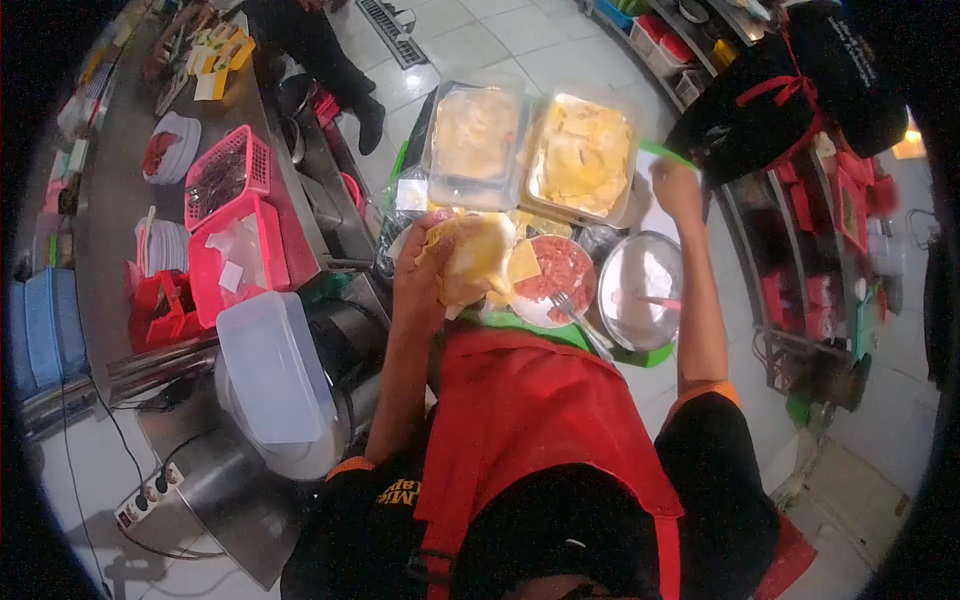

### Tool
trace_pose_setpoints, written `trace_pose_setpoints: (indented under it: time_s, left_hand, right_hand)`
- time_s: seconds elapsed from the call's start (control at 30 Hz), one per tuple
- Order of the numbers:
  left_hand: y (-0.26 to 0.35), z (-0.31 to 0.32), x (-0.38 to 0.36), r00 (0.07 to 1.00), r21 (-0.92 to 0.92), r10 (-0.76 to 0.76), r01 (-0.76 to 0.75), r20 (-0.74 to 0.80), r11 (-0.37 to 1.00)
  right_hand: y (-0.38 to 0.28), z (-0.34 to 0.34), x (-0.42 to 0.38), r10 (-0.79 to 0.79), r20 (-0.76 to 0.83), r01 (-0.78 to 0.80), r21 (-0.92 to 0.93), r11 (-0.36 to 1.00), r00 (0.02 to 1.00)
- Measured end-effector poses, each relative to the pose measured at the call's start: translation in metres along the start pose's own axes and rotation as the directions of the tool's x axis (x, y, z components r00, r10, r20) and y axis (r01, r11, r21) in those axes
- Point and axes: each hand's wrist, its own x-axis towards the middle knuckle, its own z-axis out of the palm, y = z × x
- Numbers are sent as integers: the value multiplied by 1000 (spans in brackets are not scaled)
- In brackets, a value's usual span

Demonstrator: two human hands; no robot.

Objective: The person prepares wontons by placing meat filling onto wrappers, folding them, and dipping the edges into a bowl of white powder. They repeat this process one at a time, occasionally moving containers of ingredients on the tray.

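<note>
My left hand is closed around a loose stack of thin yellowish wrapper sheets at the left of the work area. Beside that stack lies a plate of pinkish minced meat, with a single yellow sheet at its left edge and a fork resting on its rim. Out to the right, my right hand is closed above the far side of a round metal tray; whatever its fingers hold cannot be made out. A pink-handled utensil lies in the tray.
Two clear plastic tubs, one with pale contents and one with yellow sheets, stand behind the plate. A steel counter at left carries pink baskets and white plates. Other people stand at top left and top right.
</note>
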Motion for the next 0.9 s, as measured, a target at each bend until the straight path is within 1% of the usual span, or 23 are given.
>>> trace_pose_setpoints:
  time_s: [0.03, 0.07, 0.1, 0.13, 0.17, 0.2, 0.23, 0.27, 0.3, 0.37, 0.4, 0.43, 0.47, 0.5, 0.53, 0.57, 0.6, 0.67, 0.7, 0.77, 0.83, 0.9]
  left_hand:
    - [-1, -2, 2, 1000, 0, -14, 14, 17, 1000]
    - [2, 3, 3, 1000, 1, -12, 12, 18, 1000]
    - [6, 13, 3, 999, 43, -31, 30, 30, 999]
    - [7, 19, 3, 998, 86, -52, 48, 38, 995]
    - [3, 22, 5, 998, 89, -52, 49, 32, 995]
    - [0, 25, 9, 994, 70, -73, 68, 85, 995]
    - [-1, 28, 12, 986, 53, -91, 84, 141, 995]
    - [2, 32, 12, 986, 56, -89, 81, 143, 995]
    - [7, 38, 9, 983, 44, -99, 94, 156, 995]
    - [10, 44, 7, 978, 29, -106, 102, 178, 994]
    - [11, 44, 5, 981, 31, -78, 74, 176, 997]
    - [11, 44, 5, 983, 34, -51, 46, 174, 998]
    - [9, 42, 5, 983, 35, -57, 51, 176, 998]
    - [7, 39, 5, 985, 33, -76, 72, 156, 997]
    - [4, 38, 7, 986, 31, -92, 89, 139, 996]
    - [2, 37, 9, 985, 35, -95, 91, 146, 995]
    - [-1, 36, 11, 983, 51, -95, 88, 158, 995]
    - [-5, 34, 14, 981, 67, -92, 82, 172, 994]
    - [-5, 35, 14, 981, 60, -70, 60, 178, 996]
    - [-4, 34, 13, 983, 51, -45, 37, 180, 998]
    - [5, 34, 8, 983, 33, -65, 61, 172, 998]
    - [7, 29, 5, 987, 13, -69, 68, 148, 998]
  right_hand:
    - [28, 18, -6, -1, 231, 28, -112, 993, 973]
    - [55, 37, -10, 21, 447, 83, -212, 974, 894]
    - [78, 59, -17, -36, 552, 148, -160, 976, 833]
    - [73, 69, -25, -57, 591, 243, -240, 940, 805]
    - [69, 78, -36, -73, 631, 338, -311, 888, 773]
    - [55, 75, -44, -76, 632, 339, -306, 890, 771]
    - [34, 64, -47, 7, 613, 263, -349, 900, 790]
    - [19, 52, -45, 93, 590, 185, -393, 901, 802]
    - [14, 43, -44, 94, 590, 182, -393, 901, 802]
    - [8, 25, -35, 101, 491, 58, -297, 953, 865]
    - [3, 11, -32, 104, 490, 56, -301, 952, 866]
    - [-3, -3, -29, 12, 285, 50, -207, 977, 958]
    - [-11, -16, -28, -59, 59, 65, -112, 992, 997]
    - [-24, -26, -24, -50, 58, 56, -111, 992, 997]
    - [-41, -33, -17, -131, 7, 130, 75, 989, 991]
    - [-55, -34, -13, -201, -61, 210, 253, 944, 978]
    - [-67, -30, -12, -197, -64, 207, 252, 945, 978]
    - [-86, -23, -8, -399, -112, 414, 222, 883, 910]
    - [-90, -19, -6, -399, -115, 415, 221, 882, 910]
    - [-94, -6, -3, -332, 13, 325, 173, 930, 943]
    - [-94, 5, -1, -343, 29, 334, 172, 927, 939]
    - [-94, 10, 0, -308, 57, 291, 203, 935, 950]
